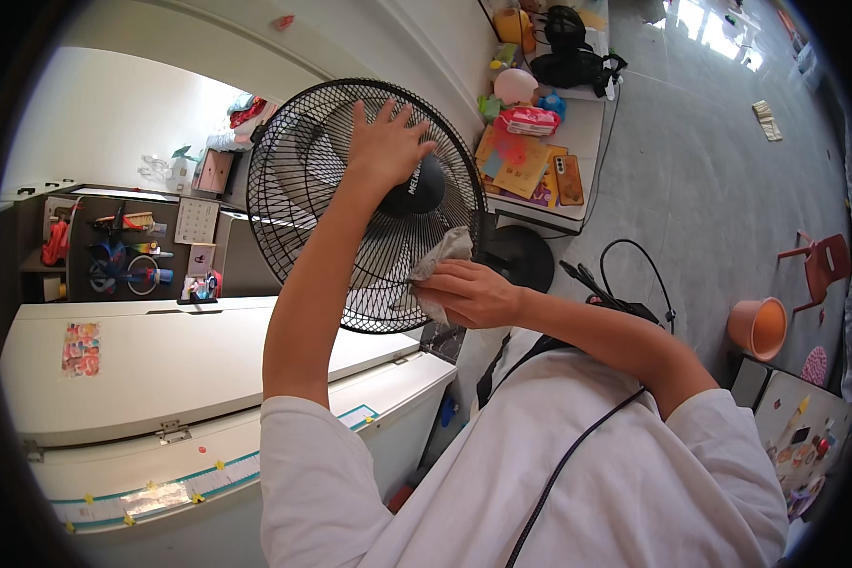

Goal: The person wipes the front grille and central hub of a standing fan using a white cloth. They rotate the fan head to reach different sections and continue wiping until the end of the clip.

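Note:
A black electric fan's round wire grille (291,234) stands before me, its blades visible behind the wires. My left hand (390,145) rests on the upper part of the grille with its fingers spread, just above the dark centre cap (426,188), which bears writing. At the grille's lower right edge, my right hand (472,291) grips a crumpled grey cloth (444,259), pressed to the wires. The cloth's other end hangs below my fingers. The fan's round black base (529,259) shows on the floor, to the right of the grille.
A white chest freezer (163,362) stands at left. A white table (589,149) holds a phone (568,181), papers and a black bag (571,67). A black cable (639,245) loops above the grey floor (681,163). An orange bucket (756,326) and a red chair (823,266) stand at right.

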### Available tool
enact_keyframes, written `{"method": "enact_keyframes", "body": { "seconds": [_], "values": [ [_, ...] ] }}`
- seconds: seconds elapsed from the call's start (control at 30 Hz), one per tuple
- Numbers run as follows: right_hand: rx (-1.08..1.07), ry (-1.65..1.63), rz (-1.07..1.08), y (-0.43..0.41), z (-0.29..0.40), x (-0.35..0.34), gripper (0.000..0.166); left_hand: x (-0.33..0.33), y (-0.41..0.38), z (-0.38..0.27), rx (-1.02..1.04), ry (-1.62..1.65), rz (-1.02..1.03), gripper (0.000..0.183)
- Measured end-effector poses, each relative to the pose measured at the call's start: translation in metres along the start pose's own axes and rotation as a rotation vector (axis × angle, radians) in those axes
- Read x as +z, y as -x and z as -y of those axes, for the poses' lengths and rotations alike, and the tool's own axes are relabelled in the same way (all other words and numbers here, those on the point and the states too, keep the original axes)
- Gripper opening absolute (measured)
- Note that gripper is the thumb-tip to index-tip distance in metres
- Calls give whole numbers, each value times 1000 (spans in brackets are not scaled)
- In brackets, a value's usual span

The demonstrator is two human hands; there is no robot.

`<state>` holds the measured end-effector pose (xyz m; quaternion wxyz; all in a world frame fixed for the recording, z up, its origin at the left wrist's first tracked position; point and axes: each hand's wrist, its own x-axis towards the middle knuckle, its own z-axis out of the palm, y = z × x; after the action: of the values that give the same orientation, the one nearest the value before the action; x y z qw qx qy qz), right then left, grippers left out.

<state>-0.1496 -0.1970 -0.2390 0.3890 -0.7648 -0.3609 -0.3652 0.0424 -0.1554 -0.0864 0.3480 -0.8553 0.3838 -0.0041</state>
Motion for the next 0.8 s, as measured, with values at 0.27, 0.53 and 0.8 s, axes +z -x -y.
{"method": "enact_keyframes", "body": {
  "seconds": [0.27,0.53,0.8],
  "values": [
    [-12,94,-10,-10,-27,-8,49,-4,1,-3,6,-13,9,52],
    [243,244,-110,-32,-58,-26,51,-1,4,3,0,-8,34,51],
    [972,-634,-559,-25,-54,-9,21,-6,0,-5,17,14,11,52]
  ]
}}
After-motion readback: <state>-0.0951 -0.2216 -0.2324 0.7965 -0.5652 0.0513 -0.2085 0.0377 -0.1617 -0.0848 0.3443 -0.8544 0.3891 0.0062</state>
